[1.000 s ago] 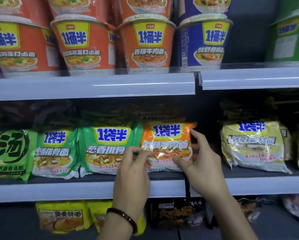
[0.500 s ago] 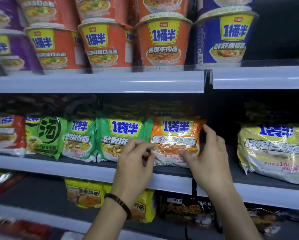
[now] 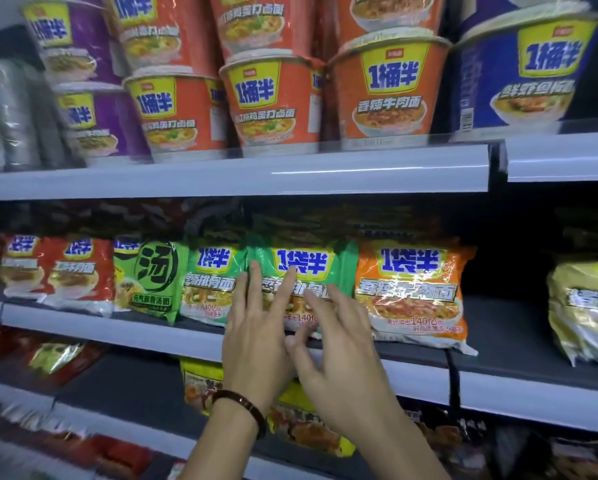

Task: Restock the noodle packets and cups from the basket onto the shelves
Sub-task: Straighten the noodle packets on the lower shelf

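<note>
An orange noodle packet [image 3: 411, 296] stands upright on the middle shelf [image 3: 117, 332], free of both hands. Just left of it is a green noodle packet [image 3: 304, 265]. My left hand [image 3: 259, 334], with a dark bead bracelet on the wrist, lies flat with spread fingers against the green packet's front. My right hand [image 3: 339, 344] is beside it, fingers apart, touching the same packet's lower right part. Neither hand holds anything. The basket is out of view.
Orange, purple and blue noodle cups [image 3: 387, 88] are stacked on the top shelf [image 3: 221, 178]. More green and red packets [image 3: 75, 271] fill the middle shelf's left, a yellow packet [image 3: 585, 306] stands at the right beyond a dark gap. Yellow packets [image 3: 200, 382] lie on the lower shelf.
Both hands have let go of the orange packet and shifted left onto the green packet. The view has swung left and closer to the shelf.
</note>
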Action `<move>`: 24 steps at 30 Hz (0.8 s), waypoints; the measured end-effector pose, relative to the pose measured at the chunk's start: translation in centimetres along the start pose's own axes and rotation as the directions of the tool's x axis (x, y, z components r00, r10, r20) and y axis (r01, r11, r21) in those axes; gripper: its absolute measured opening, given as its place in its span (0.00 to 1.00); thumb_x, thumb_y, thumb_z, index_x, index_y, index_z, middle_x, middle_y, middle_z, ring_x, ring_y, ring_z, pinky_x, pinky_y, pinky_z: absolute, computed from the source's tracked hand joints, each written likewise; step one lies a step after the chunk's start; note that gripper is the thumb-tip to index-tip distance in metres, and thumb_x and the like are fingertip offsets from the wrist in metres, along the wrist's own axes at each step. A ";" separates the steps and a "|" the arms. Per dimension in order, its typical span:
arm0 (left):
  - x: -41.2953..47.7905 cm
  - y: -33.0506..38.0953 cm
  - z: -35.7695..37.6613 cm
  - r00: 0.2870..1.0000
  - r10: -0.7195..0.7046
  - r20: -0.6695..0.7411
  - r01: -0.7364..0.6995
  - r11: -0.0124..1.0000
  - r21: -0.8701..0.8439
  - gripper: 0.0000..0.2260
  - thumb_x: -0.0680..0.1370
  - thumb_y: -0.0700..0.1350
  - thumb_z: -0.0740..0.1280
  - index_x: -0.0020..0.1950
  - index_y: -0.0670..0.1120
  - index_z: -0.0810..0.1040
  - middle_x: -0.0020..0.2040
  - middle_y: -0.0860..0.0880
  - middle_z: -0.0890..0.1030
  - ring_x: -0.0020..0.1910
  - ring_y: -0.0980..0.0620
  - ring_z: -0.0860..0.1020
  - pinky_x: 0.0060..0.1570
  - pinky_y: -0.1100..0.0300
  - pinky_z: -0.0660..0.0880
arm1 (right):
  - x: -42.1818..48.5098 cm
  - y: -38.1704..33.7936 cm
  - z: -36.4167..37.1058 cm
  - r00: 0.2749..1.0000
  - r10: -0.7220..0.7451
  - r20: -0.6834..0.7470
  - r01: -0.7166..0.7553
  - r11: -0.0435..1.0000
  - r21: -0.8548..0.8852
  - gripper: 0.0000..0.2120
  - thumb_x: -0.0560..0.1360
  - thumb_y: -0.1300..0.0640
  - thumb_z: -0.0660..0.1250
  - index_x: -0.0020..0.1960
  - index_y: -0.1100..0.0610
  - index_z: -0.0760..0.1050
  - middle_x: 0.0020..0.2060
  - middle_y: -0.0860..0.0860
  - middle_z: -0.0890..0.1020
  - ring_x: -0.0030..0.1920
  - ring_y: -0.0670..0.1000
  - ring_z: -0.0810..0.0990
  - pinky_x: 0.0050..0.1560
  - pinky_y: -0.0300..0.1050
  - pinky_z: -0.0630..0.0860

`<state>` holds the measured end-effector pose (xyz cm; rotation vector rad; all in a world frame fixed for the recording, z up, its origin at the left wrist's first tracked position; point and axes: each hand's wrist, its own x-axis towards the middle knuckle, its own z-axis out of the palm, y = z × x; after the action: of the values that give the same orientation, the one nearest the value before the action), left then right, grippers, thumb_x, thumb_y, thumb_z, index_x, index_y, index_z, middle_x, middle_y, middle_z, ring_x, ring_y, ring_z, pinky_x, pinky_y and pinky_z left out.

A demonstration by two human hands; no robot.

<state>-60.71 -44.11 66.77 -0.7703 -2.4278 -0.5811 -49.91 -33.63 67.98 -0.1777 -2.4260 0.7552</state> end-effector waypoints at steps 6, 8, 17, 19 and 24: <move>0.4 -2.0 0.2 1.000 0.022 0.007 -0.022 1.000 0.005 0.32 0.81 0.71 0.44 0.83 0.70 0.36 0.87 0.51 0.37 0.86 0.48 0.36 0.82 0.40 0.50 | 0.6 -0.9 2.4 0.999 0.027 0.047 -0.024 0.998 -0.065 0.31 0.85 0.37 0.59 0.85 0.41 0.57 0.87 0.43 0.42 0.87 0.48 0.37 0.86 0.55 0.50; 0.3 -2.0 0.6 0.999 0.039 -0.001 -0.039 0.999 -0.002 0.33 0.80 0.71 0.43 0.83 0.69 0.36 0.87 0.49 0.36 0.86 0.47 0.36 0.81 0.39 0.50 | 0.5 -1.0 2.6 0.998 0.035 0.049 -0.031 0.996 -0.083 0.30 0.85 0.36 0.60 0.84 0.40 0.59 0.87 0.42 0.40 0.87 0.48 0.36 0.86 0.55 0.50; -0.2 0.3 -0.8 0.988 0.059 -0.141 -0.098 0.952 -0.290 0.27 0.78 0.54 0.73 0.77 0.59 0.72 0.83 0.48 0.60 0.81 0.41 0.58 0.74 0.33 0.63 | -0.5 -0.2 -1.9 0.973 0.087 -0.214 -0.070 0.994 0.086 0.18 0.84 0.44 0.68 0.73 0.39 0.73 0.70 0.29 0.73 0.72 0.31 0.68 0.71 0.32 0.67; 0.0 1.8 -1.0 0.972 0.122 -0.203 -0.194 0.903 -0.384 0.22 0.78 0.52 0.74 0.72 0.56 0.77 0.76 0.49 0.67 0.75 0.44 0.65 0.71 0.39 0.69 | -0.9 0.6 -3.8 0.941 0.129 -0.313 -0.103 0.990 0.097 0.17 0.83 0.47 0.71 0.71 0.42 0.77 0.64 0.32 0.78 0.66 0.33 0.74 0.63 0.29 0.70; 0.3 6.9 -1.0 0.932 0.301 -0.201 -0.360 0.715 -0.599 0.16 0.80 0.50 0.72 0.68 0.53 0.79 0.67 0.55 0.71 0.67 0.54 0.73 0.64 0.60 0.73 | -3.4 3.0 -7.9 0.860 0.257 -0.440 -0.214 0.966 0.147 0.15 0.82 0.48 0.72 0.68 0.41 0.79 0.61 0.36 0.82 0.63 0.36 0.80 0.57 0.33 0.79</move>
<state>-56.27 -39.39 69.37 -1.3809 -1.9195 -1.2759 -42.70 -28.30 69.91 -0.5614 -1.9345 0.8245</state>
